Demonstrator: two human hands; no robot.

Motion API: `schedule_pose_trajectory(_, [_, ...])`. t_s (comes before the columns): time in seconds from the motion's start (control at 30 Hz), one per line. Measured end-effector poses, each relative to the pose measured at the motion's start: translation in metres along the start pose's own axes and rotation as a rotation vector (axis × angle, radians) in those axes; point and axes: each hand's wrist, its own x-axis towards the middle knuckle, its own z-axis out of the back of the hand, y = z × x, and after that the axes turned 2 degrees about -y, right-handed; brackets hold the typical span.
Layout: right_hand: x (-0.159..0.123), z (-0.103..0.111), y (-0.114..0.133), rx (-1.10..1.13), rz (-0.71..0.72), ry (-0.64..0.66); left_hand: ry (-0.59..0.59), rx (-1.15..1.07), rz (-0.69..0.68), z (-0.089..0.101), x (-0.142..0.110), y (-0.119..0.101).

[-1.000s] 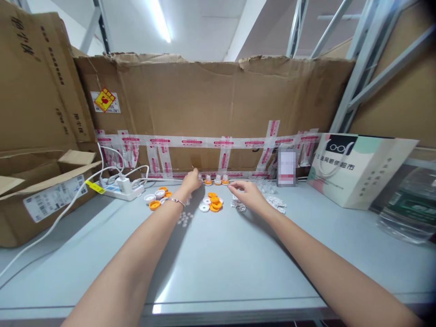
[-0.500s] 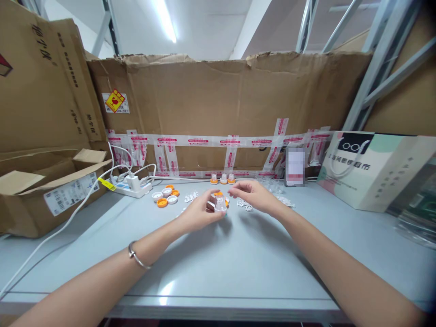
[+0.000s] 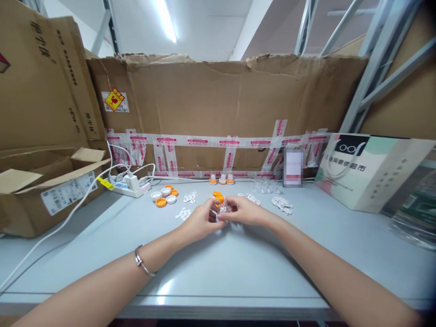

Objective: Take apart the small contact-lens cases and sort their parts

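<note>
A small clear plastic cup (image 3: 223, 208) is held between my two hands, just above the table. My left hand (image 3: 203, 219) wraps its fingers and thumb round the cup's left side. From the right, my right hand (image 3: 245, 211) closes on the same cup, its thumb across the front. Something white shows inside the cup, too small to name. Just behind the hands lie orange caps (image 3: 218, 198), partly hidden by the fingers. Small white discs (image 3: 184, 214) lie left of my left hand. White openwork plastic parts (image 3: 282, 204) lie to the right of my right hand.
Orange and white caps (image 3: 161, 202) lie at the left, near small white parts (image 3: 190, 196). Several assembled orange-and-clear pieces (image 3: 222, 179) stand at the back. Clear cups (image 3: 267, 185) and a phone (image 3: 293, 168) are back right. A power strip (image 3: 136, 189) with cables lies left.
My right hand has moved down and left onto the clear cup. My left hand has lowered slightly and turned the cup. The white discs now show more fully.
</note>
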Motion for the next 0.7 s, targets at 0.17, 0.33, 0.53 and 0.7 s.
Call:
schedule_pose_trajectory(0.17, [0.0,-0.004,0.004,0.013,-0.034,-0.035,-0.08,-0.042,0.07,-0.004,0.002,0.009])
schedule_pose_trajectory(0.33, [0.002,-0.013,0.005,0.03,-0.097,-0.133,-0.137,-0.095,0.09,-0.006,0.006,0.015])
schedule_pose_trajectory(0.53, [0.005,-0.02,0.004,0.047,-0.1,-0.177,-0.124,-0.15,0.111,-0.006,0.008,0.01])
schedule_pose_trajectory(0.7, [0.003,-0.011,0.004,0.014,-0.022,-0.098,-0.091,-0.147,0.077,-0.005,0.008,0.011])
